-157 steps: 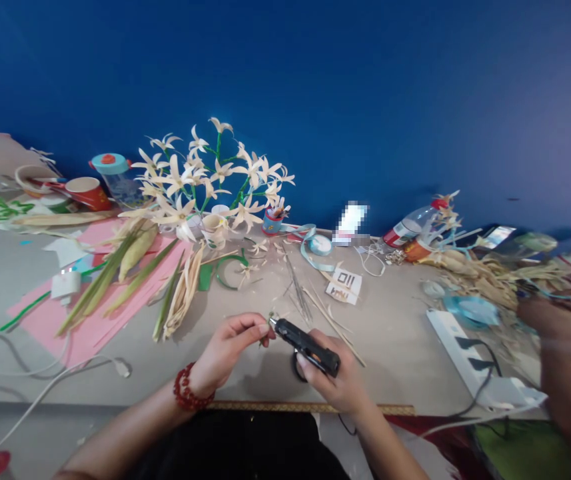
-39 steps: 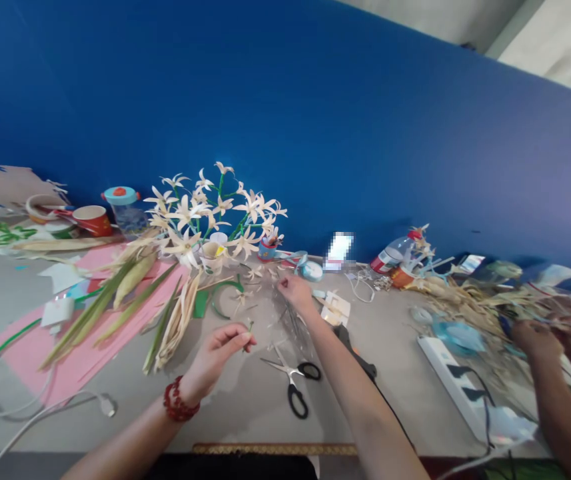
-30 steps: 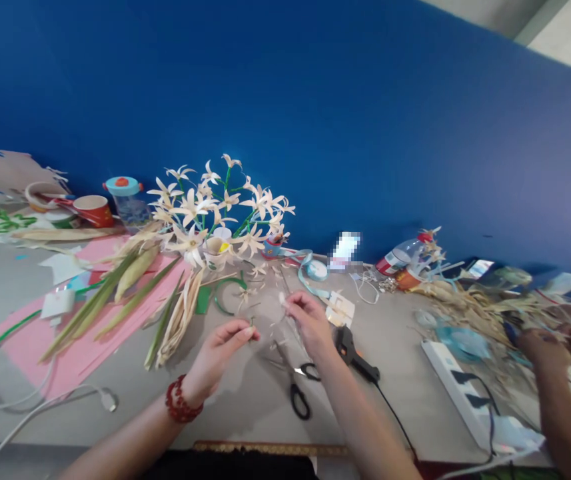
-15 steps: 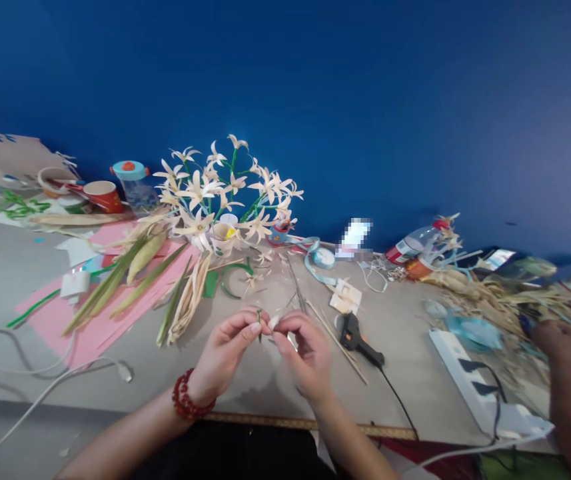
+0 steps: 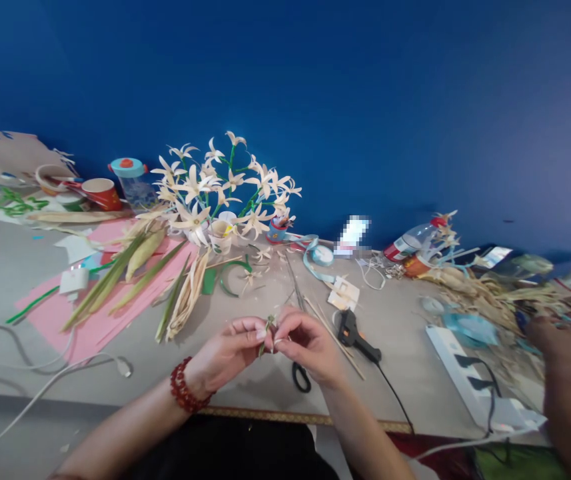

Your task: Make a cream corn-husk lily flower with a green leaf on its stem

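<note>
My left hand (image 5: 235,348), with a red bead bracelet (image 5: 185,388) at the wrist, pinches a small green stem piece (image 5: 268,324) over the table's front. Against it, fingertips nearly touching, my right hand (image 5: 314,345) is closed on a small pale petal-like piece, mostly hidden by the fingers. Black-handled scissors (image 5: 301,379) lie partly covered beneath my right hand. To the right rests a black glue gun (image 5: 358,337) with its cord running to the table edge. Thin wires (image 5: 294,283) and sticks (image 5: 338,341) lie just beyond my hands.
Pale husk flowers on green stems (image 5: 232,180) stand at the back. Corn husks (image 5: 138,257) lie on pink paper (image 5: 110,327) at left. A white power strip (image 5: 458,373) is at right, near a co-worker's hand (image 5: 558,340). Ribbon (image 5: 322,255) and a tilted bottle (image 5: 412,241) sit behind.
My right hand laid the glue gun down, reached to the small pieces behind, picked up a pale one and brought it to the green stem piece in my left hand.
</note>
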A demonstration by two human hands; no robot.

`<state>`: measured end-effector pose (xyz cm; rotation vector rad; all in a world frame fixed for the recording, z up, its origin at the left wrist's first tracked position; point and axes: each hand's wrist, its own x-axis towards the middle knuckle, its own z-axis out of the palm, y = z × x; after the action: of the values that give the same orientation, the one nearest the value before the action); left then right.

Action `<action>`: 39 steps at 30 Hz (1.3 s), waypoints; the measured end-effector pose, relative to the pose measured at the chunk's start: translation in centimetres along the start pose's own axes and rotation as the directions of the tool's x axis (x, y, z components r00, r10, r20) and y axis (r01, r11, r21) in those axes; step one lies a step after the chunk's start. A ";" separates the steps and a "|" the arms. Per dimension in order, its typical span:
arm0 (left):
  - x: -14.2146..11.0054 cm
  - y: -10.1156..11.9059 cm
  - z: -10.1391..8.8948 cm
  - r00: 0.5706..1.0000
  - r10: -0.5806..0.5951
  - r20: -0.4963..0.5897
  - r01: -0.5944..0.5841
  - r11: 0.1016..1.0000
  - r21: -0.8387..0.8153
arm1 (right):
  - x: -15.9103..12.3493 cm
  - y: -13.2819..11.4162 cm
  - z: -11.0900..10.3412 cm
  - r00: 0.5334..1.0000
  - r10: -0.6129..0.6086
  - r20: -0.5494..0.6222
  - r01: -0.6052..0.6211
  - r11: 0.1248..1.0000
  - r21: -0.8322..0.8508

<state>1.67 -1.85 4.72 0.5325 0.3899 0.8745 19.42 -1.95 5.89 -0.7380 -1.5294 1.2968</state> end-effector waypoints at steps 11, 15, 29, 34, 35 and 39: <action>-0.3 0.0 0.4 0.988 0.140 -0.066 -0.108 0.930 0.350 | -0.3 -0.3 0.7 0.930 -0.188 -0.316 0.123 0.969 -0.215; -0.3 -0.2 0.5 0.986 0.148 -0.071 -0.110 0.919 0.377 | 0.0 -0.5 1.0 0.916 -0.266 -0.301 0.152 0.923 -0.353; -0.6 -0.1 0.6 0.982 0.163 -0.090 -0.113 0.906 0.408 | 0.5 -1.0 1.8 0.839 -0.483 -0.251 0.220 0.723 -0.655; -0.5 0.1 0.6 0.982 0.166 -0.088 -0.119 0.911 0.394 | 0.7 -1.0 1.9 0.826 -0.524 -0.210 0.239 0.662 -0.710; -0.5 0.1 0.6 0.982 0.166 -0.086 -0.120 0.912 0.391 | 0.7 -1.0 1.9 0.824 -0.527 -0.206 0.243 0.659 -0.712; -0.5 0.0 0.6 0.983 0.160 -0.086 -0.116 0.917 0.381 | 0.7 -0.8 1.8 0.827 -0.525 -0.200 0.242 0.654 -0.717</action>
<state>1.69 -2.44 5.29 0.8740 0.6384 0.9753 17.64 -2.23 6.93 -0.9666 -1.6859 0.1998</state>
